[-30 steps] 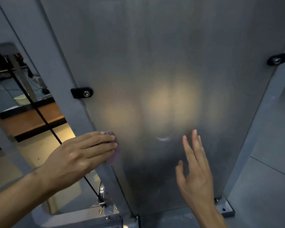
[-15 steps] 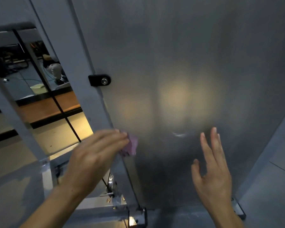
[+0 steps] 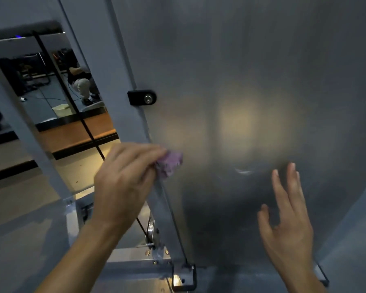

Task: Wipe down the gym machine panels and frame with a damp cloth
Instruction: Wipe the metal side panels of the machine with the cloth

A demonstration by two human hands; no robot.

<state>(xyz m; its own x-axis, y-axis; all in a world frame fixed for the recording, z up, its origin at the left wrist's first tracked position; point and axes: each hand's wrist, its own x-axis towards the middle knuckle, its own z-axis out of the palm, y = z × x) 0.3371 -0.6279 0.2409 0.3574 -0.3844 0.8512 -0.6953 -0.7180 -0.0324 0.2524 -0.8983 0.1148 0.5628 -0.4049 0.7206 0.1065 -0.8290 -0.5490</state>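
A tall frosted grey panel (image 3: 251, 81) of the gym machine fills most of the view. A grey frame post (image 3: 106, 66) runs down its left edge. My left hand (image 3: 123, 182) grips a small purple cloth (image 3: 169, 162) and presses it against the panel beside the post. My right hand (image 3: 285, 218) hovers with straight, spread fingers close to the panel's lower right; whether it touches I cannot tell.
A black clamp with a bolt (image 3: 142, 97) holds the panel to the post. A black cable (image 3: 89, 132) runs down to a pulley (image 3: 151, 229) near the base bracket (image 3: 183, 278). A mirror (image 3: 51, 98) on the left reflects the gym floor.
My left hand has carried the cloth rightward from the post onto the panel. The view has shifted left and down a little. My right hand keeps its pose.
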